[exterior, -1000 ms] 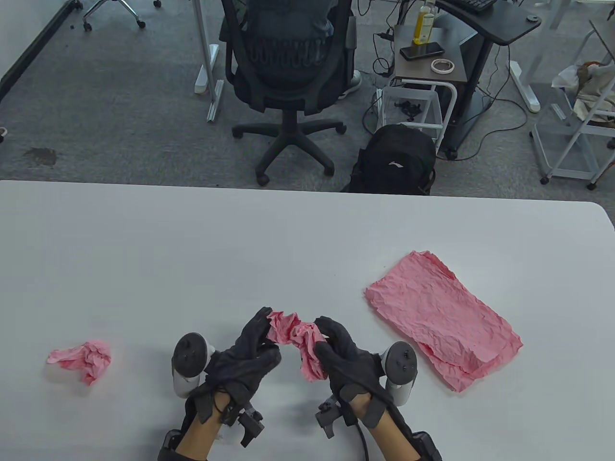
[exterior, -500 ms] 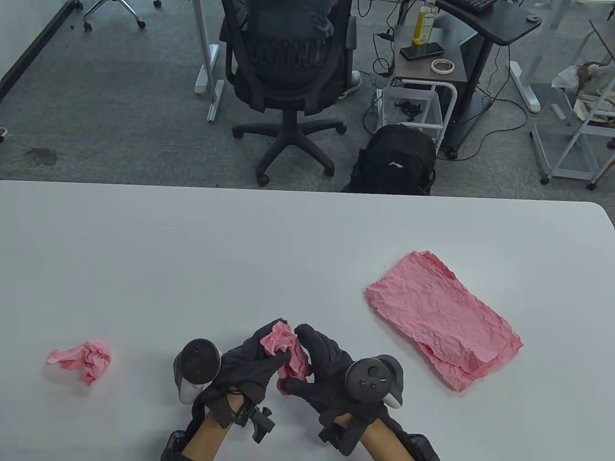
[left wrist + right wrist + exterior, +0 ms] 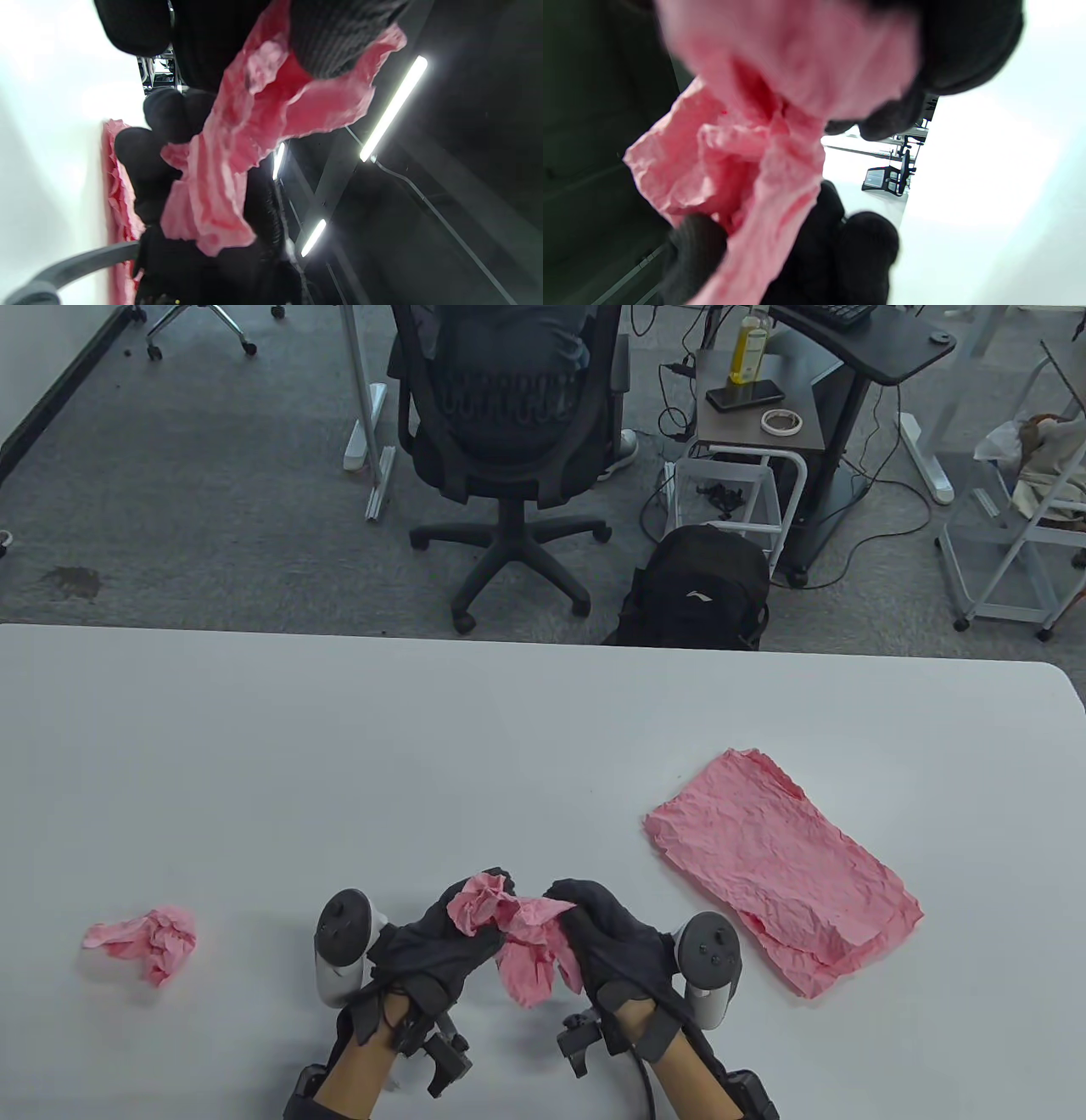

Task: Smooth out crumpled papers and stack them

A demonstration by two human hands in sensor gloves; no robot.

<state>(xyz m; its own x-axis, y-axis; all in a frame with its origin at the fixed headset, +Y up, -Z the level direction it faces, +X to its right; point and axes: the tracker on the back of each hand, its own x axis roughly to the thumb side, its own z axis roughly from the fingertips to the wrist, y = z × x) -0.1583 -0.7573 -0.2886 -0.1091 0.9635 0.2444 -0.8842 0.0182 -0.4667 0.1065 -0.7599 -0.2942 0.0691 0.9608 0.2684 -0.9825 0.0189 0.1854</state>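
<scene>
Crumpled ball (image 3: 144,942): lies untouched on the table (image 3: 509,746) at about 9 o'clock from the hands, well apart from them; same spot as a second ago.

Left hand (image 3: 441,942): fingers curled and pinching the left end of the pink paper (image 3: 509,929); the left wrist view shows a fingertip (image 3: 339,42) pressed onto the paper's upper edge.

Paper in hand: held above the table between the two hands, near the table's 6 o'clock edge. Half a second ago it was bunched tight between hands that were close together; now the hands have drawn apart and a loose flap hangs down between them. The wad is opening, though still heavily creased and not yet a sheet.

Right hand (image 3: 611,950): fingers curled, clamped on the right end of the same paper; the right wrist view is blurred but shows paper caught under the fingers (image 3: 963,46).

Flattened sheets (image 3: 780,869): wrinkled pink stack at about 3 o'clock from the hands, just beside the right hand, unmoved.

Meaning for the task: unfolding of this piece is under way; spreading, pressing flat and stacking it are not yet done, and the ball on the left remains to be done.
</scene>
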